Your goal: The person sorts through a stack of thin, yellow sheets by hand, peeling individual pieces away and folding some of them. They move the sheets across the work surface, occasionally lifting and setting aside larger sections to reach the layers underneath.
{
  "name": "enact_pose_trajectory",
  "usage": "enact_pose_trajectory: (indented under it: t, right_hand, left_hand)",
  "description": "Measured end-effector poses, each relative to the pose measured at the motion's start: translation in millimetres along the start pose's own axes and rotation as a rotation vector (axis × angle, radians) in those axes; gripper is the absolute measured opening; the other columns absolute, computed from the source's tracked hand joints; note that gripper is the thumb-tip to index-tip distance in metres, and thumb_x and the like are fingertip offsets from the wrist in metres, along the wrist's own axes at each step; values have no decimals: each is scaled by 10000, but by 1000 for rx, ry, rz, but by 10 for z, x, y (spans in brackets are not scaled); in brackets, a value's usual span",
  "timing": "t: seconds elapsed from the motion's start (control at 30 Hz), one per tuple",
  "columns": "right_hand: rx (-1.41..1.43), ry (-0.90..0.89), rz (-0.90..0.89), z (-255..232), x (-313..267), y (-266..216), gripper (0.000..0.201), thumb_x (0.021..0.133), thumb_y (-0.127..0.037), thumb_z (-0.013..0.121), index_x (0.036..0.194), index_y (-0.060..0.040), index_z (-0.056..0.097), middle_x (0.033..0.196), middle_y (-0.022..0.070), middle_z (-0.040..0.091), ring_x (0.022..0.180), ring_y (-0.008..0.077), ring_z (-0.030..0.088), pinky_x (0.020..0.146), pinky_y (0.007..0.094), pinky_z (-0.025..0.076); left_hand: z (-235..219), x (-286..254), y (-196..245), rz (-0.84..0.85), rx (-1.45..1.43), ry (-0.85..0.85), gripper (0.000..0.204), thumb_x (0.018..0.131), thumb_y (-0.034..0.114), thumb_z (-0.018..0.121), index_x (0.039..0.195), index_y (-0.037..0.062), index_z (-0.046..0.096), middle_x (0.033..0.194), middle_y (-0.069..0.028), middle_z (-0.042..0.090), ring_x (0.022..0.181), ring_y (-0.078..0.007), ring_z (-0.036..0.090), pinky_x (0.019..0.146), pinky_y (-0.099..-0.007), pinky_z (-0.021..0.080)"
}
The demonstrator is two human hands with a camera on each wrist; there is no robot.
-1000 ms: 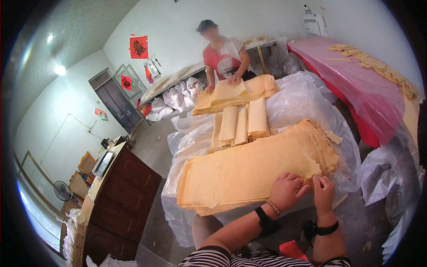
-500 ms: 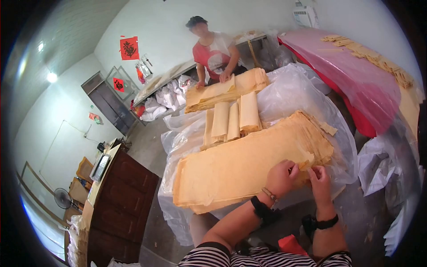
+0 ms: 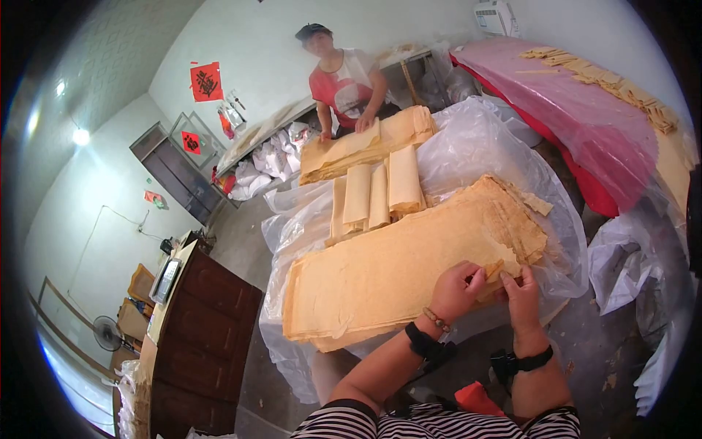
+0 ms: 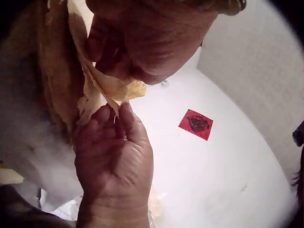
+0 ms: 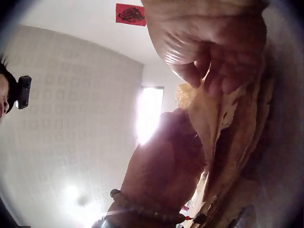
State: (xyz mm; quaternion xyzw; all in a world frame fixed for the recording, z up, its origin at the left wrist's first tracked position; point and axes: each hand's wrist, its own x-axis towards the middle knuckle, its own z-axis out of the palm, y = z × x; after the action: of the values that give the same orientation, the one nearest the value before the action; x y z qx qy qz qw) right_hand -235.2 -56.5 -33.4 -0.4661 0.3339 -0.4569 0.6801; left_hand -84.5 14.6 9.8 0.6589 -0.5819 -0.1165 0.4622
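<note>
A stack of thin yellowish sheets (image 3: pixel 380 271) lies on a plastic-covered table. At its near right corner, my left hand (image 3: pixel 455 293) pinches the edge of the top sheet, and a small yellow flap (image 4: pixel 137 89) sticks out by its fingers. Just to the right, my right hand (image 3: pixel 521 298) holds the same edge between thumb and fingertips. In the left wrist view the right hand (image 4: pixel 115 156) grips the thin sheet (image 4: pixel 107 84) below the left hand (image 4: pixel 152 38). The right wrist view shows the raised edge (image 5: pixel 205 114) between both hands.
Folded sheets (image 3: pixel 358 196) lie beyond the stack. Across the table a person (image 3: pixel 342 84) has both hands on another stack (image 3: pixel 402 132). Clear plastic (image 3: pixel 497 143) drapes the table. A pink-covered surface (image 3: pixel 563 110) stands right, a brown cabinet (image 3: pixel 205 329) left.
The head view has shifted, so the scene sits a little further left and up. My hands stay at the corner, where a small yellow flap now shows between them.
</note>
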Motion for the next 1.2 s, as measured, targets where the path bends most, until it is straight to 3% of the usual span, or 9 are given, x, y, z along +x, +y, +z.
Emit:
enact_pose_trajectory:
  t: [0.37,0.4,0.47,0.53,0.6,0.63,0.8,1.0,1.2]
  right_hand:
    - [-31,-1,-59,86,-75,-122,380,912,-62,721,1259,-20,572,1114,60,669,988,142,657,815,301,560]
    - [-15,-34,-212,90,37,111,445,896,-48,733,1300,-18,548,1156,78,660,1054,169,645,871,326,548]
    - [-99,-132,-354,-8,142,394,519,863,-36,765,1331,-11,542,1214,118,650,1175,216,613,981,373,511]
    - [-311,-69,-225,3,92,299,461,852,-94,787,1258,17,599,1119,119,692,1059,199,653,891,349,533]
    - [-157,-16,-201,65,72,287,421,856,-115,786,1218,18,618,1062,120,701,965,202,670,845,351,535]
    - [-239,-5,-209,34,115,319,405,859,-113,778,1211,17,624,1053,121,705,952,204,674,835,350,537]
    - [-165,14,-262,104,114,296,281,875,-133,745,1110,7,679,983,90,728,865,202,692,766,350,558]
    - [-113,-96,99,119,-108,4,370,940,-367,699,1038,-10,704,921,65,733,788,159,696,667,296,569]
    - [-104,-97,296,12,-134,-63,501,1006,-556,546,1005,-82,706,931,45,726,704,127,688,622,250,530]
  left_hand:
    - [-54,116,79,-108,-9,49,169,953,159,626,918,2,682,829,-157,662,736,-308,645,678,-383,514]
    - [-49,113,61,-161,-14,11,150,949,137,619,932,1,678,842,-151,666,750,-300,648,693,-377,521]
    - [-84,153,-178,82,301,-68,91,925,86,600,941,16,657,856,-151,674,744,-293,655,667,-391,529]
    - [-175,183,-245,318,527,-101,54,911,56,588,913,34,638,845,-142,677,709,-269,653,619,-384,534]
    - [-209,206,-10,-597,-416,-20,269,1002,247,594,811,79,679,701,-13,620,601,-120,597,523,-284,484]
    - [-252,202,-87,-635,-421,-42,301,1031,276,564,903,50,715,773,-9,665,661,-118,635,565,-263,498]
    - [-521,-62,-131,-439,-339,43,257,1030,241,614,1062,17,737,953,-43,732,798,-99,662,679,-242,523]
    - [-633,-572,-200,-33,141,95,81,942,50,688,986,-1,734,983,-82,723,756,-125,651,648,-243,514]
    - [-641,-685,-260,31,157,92,76,922,69,711,971,15,733,1002,-84,714,794,-160,654,677,-280,525]
